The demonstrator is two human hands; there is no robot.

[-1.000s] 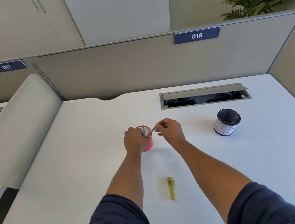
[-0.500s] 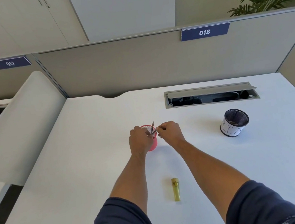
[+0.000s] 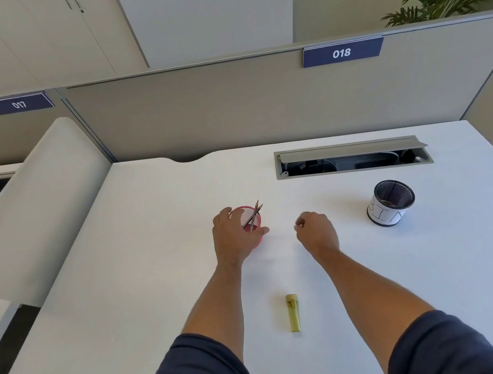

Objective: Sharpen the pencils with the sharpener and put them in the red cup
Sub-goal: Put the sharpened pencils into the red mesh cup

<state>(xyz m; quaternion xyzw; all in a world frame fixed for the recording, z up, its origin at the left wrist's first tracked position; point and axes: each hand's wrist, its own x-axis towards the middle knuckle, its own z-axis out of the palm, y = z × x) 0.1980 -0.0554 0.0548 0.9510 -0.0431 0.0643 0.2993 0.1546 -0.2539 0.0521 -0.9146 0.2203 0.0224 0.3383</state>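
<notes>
The red mesh cup (image 3: 247,216) stands mid-table with two grey pencils (image 3: 254,215) leaning in it, points up. My left hand (image 3: 234,239) grips the cup from the near left side, fingers and thumb curled round its wall. My right hand (image 3: 316,231) hovers just right of the cup, apart from it, fingers loosely curled and holding nothing. The yellow sharpener (image 3: 293,313) lies on the table nearer to me, between my forearms.
A black mesh cup with a white paper sleeve (image 3: 391,203) stands at the right. An open cable hatch (image 3: 352,157) is set in the table behind it. Partition walls close the back, and a curved panel (image 3: 35,207) borders the left edge.
My right hand has let go of the pencil into the red cup and drawn back to the right. My left hand still holds the cup.
</notes>
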